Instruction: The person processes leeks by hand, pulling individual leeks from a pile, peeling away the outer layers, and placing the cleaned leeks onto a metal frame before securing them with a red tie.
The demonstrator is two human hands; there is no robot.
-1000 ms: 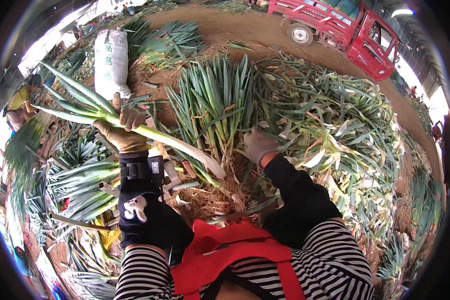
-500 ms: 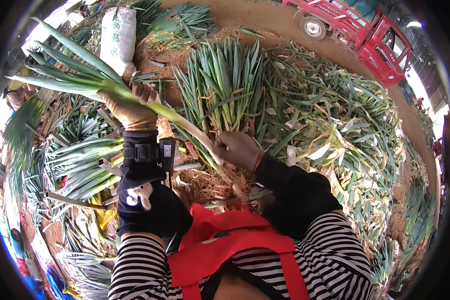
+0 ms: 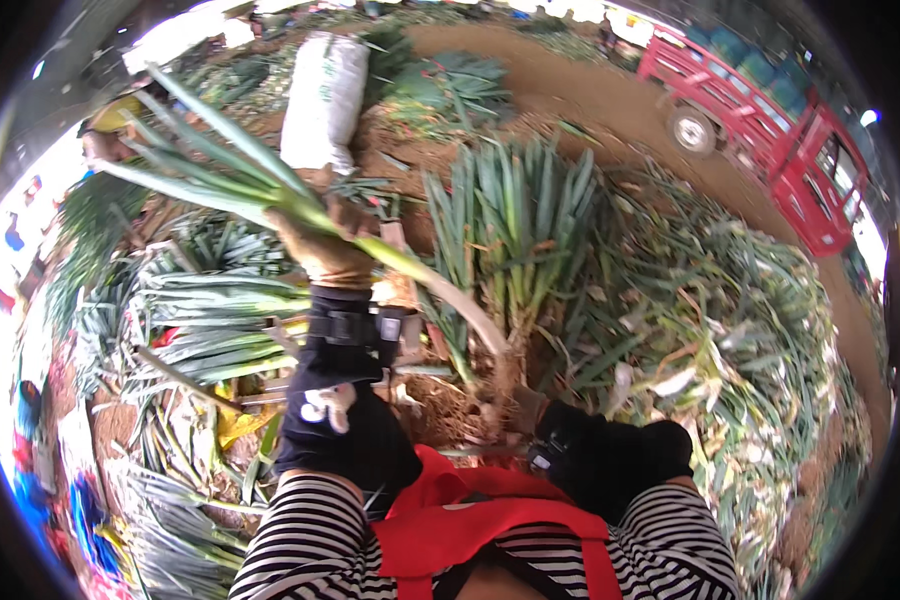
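My gloved left hand (image 3: 325,245) is closed around a large green onion (image 3: 400,262), where the leaves meet the stalk. Its green leaves fan out to the upper left, and the pale stalk slants down right to the roots. Close to my body, beneath the root end, is my right hand (image 3: 523,410); it looks brown and smeared, and its fingers cannot be made out. A dense clump of green onions (image 3: 515,235) stands upright just beyond the stalk. Tangled dry roots (image 3: 455,415) lie between my forearms.
To the right spreads a large heap of stripped leaves (image 3: 710,350). More green onions (image 3: 225,300) lie in piles on the left beside wooden slats (image 3: 185,378). A white sack (image 3: 322,105) stands farther off, and a red truck (image 3: 760,140) is at the far right.
My right hand has come off the lower stalk and dropped toward my body. My left hand keeps its hold on the green onion. The whole view has shifted, moving the scene right and down.
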